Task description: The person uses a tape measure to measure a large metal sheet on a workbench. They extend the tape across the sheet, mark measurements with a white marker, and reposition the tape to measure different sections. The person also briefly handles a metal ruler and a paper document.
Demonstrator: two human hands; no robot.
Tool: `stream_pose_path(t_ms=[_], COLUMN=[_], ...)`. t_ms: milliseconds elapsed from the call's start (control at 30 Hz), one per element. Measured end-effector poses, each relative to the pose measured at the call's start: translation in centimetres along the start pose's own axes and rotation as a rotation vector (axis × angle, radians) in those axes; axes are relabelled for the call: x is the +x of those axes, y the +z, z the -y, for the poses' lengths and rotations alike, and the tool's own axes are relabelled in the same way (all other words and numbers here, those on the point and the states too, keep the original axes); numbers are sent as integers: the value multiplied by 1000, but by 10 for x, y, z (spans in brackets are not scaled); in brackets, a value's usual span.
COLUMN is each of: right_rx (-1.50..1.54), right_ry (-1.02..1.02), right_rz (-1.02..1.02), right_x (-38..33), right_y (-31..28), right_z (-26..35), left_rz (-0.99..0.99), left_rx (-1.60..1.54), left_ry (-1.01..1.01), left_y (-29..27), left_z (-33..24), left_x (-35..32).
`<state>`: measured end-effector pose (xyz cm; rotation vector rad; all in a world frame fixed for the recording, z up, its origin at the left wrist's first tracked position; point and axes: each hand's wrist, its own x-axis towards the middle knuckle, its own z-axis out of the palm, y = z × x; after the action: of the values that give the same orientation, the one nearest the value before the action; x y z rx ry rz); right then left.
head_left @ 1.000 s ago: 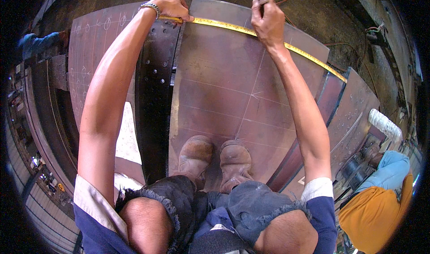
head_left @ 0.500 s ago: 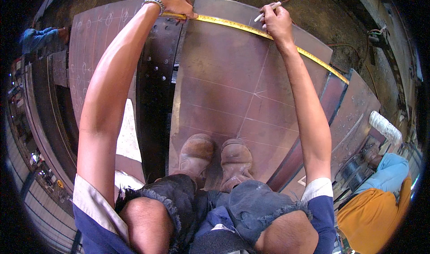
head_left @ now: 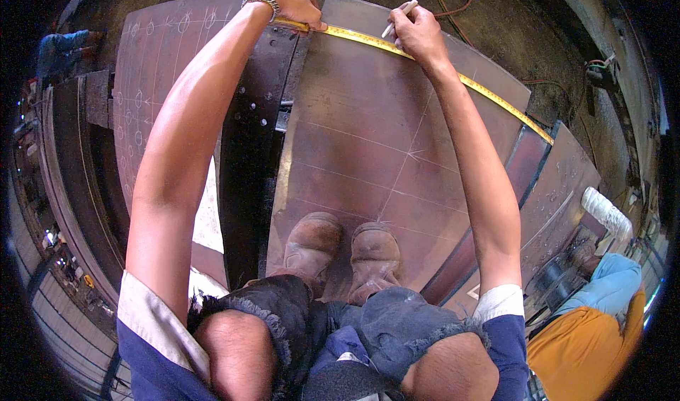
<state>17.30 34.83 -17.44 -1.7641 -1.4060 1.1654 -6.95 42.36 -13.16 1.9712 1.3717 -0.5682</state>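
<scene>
Plate (head_left: 347, 96) of dull brown metal, head view, looking down; all positions are given relative to it. Thin pale lines cross its surface, several running from side to side and one lengthwise, with an arrow-like mark where two meet. Two dusty boots (head_left: 375, 252) stand on its near part. A yellow tape measure (head_left: 489, 98) stretches across its far part and past its right edge. At the plate's far left corner, the left hand (head_left: 296, 6) has its fingers clenched on the tape. Over the far part, the right hand (head_left: 419, 33) grasps a white stick (head_left: 409, 7) between its fingers, near the tape; whether the stick touches the plate cannot be told.

Left of the plate runs a dark beam (head_left: 269, 72) pierced with holes; beyond that lies a second sheet (head_left: 166, 54) marked with lines and small circles. Right of the plate are a narrow brown strip (head_left: 525, 152) and a rough, speckled slab (head_left: 567, 178), with a white wrapped roll (head_left: 607, 213) past them. Beyond the far edge spread a dark, stained floor (head_left: 510, 29) and a reddish hose (head_left: 464, 12). To the plate's near right is a co-worker in orange (head_left: 591, 348).
</scene>
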Motion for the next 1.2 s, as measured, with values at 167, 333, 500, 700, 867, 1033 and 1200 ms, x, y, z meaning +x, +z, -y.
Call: stream_pose_path(t_ms=[167,333,500,700,867,1033,1200], right_rx=[13,-11,38,340,412,257,123], right_ry=[33,-10,16,112,157,127,100], right_rz=[32,-35,-68,-129,-235,-243,-215], right_x=[-2,10,11,-10,-33,-51,-64], right_y=[2,-4,-26,-71,-117,-151,-176], right_z=[10,-11,-16,-4,-25,-50,-75], left_rz=[22,5,-9,-32,7,7,15], left_rx=[39,44,27,20,30,-24,-26], left_ry=[-10,12,-8,26,45,54,56], left_y=[2,1,4,3,-2,-2,-2], left_z=[9,6,5,7,-3,5,0], left_x=[7,7,6,2,4,-1,0])
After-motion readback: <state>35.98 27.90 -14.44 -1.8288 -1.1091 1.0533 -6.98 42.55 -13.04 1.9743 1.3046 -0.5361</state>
